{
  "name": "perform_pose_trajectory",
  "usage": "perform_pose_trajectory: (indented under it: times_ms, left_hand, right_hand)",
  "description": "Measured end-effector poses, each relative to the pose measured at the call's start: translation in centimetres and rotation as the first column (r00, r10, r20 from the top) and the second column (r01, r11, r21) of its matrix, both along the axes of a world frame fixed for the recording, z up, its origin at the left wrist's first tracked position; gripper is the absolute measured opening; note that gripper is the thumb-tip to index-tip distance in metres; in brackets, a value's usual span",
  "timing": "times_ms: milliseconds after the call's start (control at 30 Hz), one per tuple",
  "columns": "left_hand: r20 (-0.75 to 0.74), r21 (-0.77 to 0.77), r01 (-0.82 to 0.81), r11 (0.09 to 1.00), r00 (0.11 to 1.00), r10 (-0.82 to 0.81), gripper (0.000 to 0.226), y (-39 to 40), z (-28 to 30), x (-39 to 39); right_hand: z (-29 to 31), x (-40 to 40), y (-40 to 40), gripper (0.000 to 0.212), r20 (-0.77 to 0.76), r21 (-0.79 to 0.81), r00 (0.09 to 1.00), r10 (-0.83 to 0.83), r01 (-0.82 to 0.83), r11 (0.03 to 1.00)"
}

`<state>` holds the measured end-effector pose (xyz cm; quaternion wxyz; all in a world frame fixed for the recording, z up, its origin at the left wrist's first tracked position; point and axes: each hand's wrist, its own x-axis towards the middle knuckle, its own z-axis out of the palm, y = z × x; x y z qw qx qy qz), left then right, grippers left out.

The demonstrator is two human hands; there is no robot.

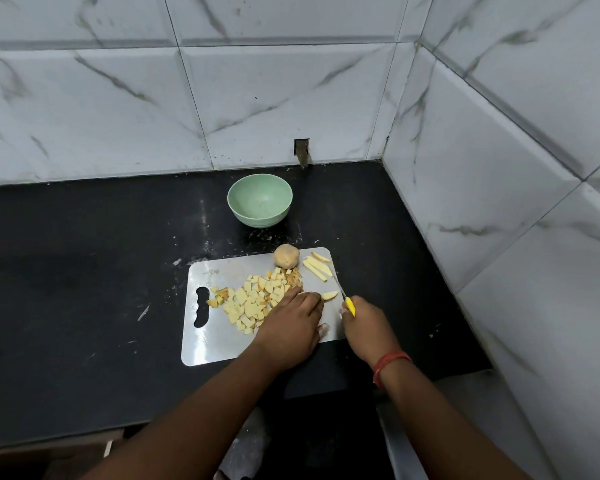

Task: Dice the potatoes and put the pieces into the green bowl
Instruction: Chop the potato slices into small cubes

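Spanning the lower scene, a black countertop (84, 271) runs into a corner of white marble-patterned wall tiles (257, 98), with a small dark notch (301, 152) cut in the tiles just above the counter's back edge; on the counter lies a grey cutting board (215, 341), its handle slot to the left, its surface carrying nearly everything else.

The green bowl (260, 199) stands behind the board, well apart from it and near the wall, with nothing in it; no object stands between board and bowl, only bare counter flecked with pale scraps.

A heap of diced potato pieces (250, 303) spreads across the board's middle and left, some cubes with skin on; the left hand (291, 323) lies flat over the heap's right edge, fingers straight and pressed to the board, covering part of the pile and touching a potato wedge (329, 295) just beside its fingertips; a whole unpeeled potato (286, 256) sits at the board's far edge, close to the dice; a few potato strips (317, 266) lie at the far right corner.

The right hand (364, 327), with a red thread band (390, 367) at the wrist, curls round a yellow-handled knife (344, 295); its thin blade points away towards the strips, its tip close to them, and whether it touches the board I cannot tell.
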<state>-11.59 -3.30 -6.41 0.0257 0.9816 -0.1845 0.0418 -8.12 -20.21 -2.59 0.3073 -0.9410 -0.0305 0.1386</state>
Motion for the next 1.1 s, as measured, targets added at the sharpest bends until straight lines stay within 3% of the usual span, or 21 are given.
perform_pose_trajectory:
  times_ms: [200, 400, 633, 767, 933, 1100]
  left_hand:
    - [0.033, 0.080, -0.006, 0.997, 0.999, 0.004, 0.061, -0.3, -0.1, 0.3]
    - [0.028, 0.063, -0.006, 0.998, 1.000, 0.004, 0.060, -0.2, -0.1, 0.6]
    - [0.036, 0.037, -0.010, 0.999, 0.999, 0.009, 0.055, -0.3, -0.1, 0.8]
    - [0.048, 0.030, -0.027, 0.999, 0.999, 0.026, 0.053, -0.5, 0.2, 0.6]
    - [0.022, 0.036, -0.036, 0.999, 0.999, 0.035, 0.055, -0.5, 0.2, 0.7]
    - [-0.006, -0.009, -0.045, 0.999, 0.999, 0.045, 0.056, -0.6, 0.1, 0.7]
  right_hand:
    - [0.5, -2.2, -0.4, 0.016, -0.059, -0.126, 0.998, 0.037, -0.044, 0.991]
    - [0.9, -2.5, -0.6, 0.006, -0.137, -0.213, 0.988, 0.072, -0.101, 0.972]
    - [1.8, -1.4, 0.8, 0.033, -0.309, -0.308, 0.950, 0.045, -0.144, 0.940]
    - [2.0, -1.3, 0.8, 0.037, -0.355, -0.320, 0.934, 0.036, -0.158, 0.934]
    - [1.5, -2.9, -0.9, 0.022, -0.361, -0.283, 0.930, 0.072, -0.183, 0.941]
    - [2.4, -2.6, -0.8, 0.015, -0.272, -0.252, 0.961, 0.056, -0.127, 0.959]
